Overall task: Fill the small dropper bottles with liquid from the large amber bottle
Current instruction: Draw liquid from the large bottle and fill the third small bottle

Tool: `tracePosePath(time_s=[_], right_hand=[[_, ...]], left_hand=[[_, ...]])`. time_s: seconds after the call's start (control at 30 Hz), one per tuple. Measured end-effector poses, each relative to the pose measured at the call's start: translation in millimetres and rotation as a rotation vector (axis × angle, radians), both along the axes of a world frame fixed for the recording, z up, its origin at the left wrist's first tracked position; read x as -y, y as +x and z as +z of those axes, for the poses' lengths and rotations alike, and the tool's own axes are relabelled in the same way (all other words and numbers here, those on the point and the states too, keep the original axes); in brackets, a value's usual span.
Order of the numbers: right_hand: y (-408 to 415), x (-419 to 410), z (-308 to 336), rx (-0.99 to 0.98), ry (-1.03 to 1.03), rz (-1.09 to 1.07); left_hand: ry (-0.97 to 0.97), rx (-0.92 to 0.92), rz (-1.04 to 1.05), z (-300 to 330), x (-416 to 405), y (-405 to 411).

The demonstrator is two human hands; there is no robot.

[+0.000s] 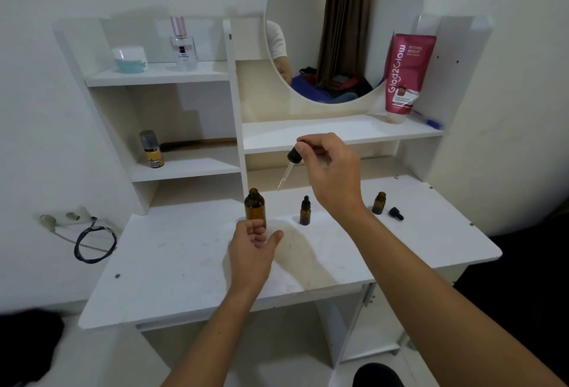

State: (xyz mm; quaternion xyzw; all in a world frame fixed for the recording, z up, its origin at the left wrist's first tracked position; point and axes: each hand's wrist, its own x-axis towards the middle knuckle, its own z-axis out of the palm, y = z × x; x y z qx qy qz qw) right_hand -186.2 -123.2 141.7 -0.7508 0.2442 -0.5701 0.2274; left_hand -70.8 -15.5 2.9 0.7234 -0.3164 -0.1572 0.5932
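Observation:
The large amber bottle (254, 206) stands uncapped on the white table (184, 263). My left hand (251, 248) curls around its base, fingers touching the lower part. My right hand (331, 171) pinches a black-capped glass dropper (289, 166) in the air, above and to the right of the bottle's mouth, tip pointing down-left. A small capped dropper bottle (305, 211) stands in the middle. Further right stands a small open amber bottle (379, 203) with its black dropper cap (396, 213) lying beside it.
White shelves behind hold a small orange-labelled bottle (151, 149), a perfume bottle (183, 45), a white jar (130, 58) and a red tube (406, 75). A round mirror (341, 26) hangs above. A black cable (94, 240) dangles from a wall socket on the left.

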Motion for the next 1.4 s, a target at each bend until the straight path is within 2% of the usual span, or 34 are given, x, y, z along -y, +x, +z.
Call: tracePosePath(time_s=[0.3,0.57,0.9,1.27,1.4], right_hand=[[-99.2,35.8,-17.9,-0.003,0.103,-0.168],[-164.4,77.5,-32.5,-0.016,0.154,-0.323],[-171.3,113.7,-44.5,-0.005,0.16,-0.336],[-156.4,129.9,-64.2,-0.1,0.034,-0.237],[-153.2,134.1,-71.1,-0.14,0.051,-0.234]], left_hand=[[-0.03,-0.028,-0.27,-3.8,46.9,-77.9],[-0.034,-0.019,-0.408,-5.2,104.4,-134.2],[0.044,0.08,-0.408,-6.5,164.5,-156.1],[-0.045,0.089,-0.327,-11.8,196.8,-155.2],[-0.055,0.052,-0.334,-13.3,198.4,-153.6]])
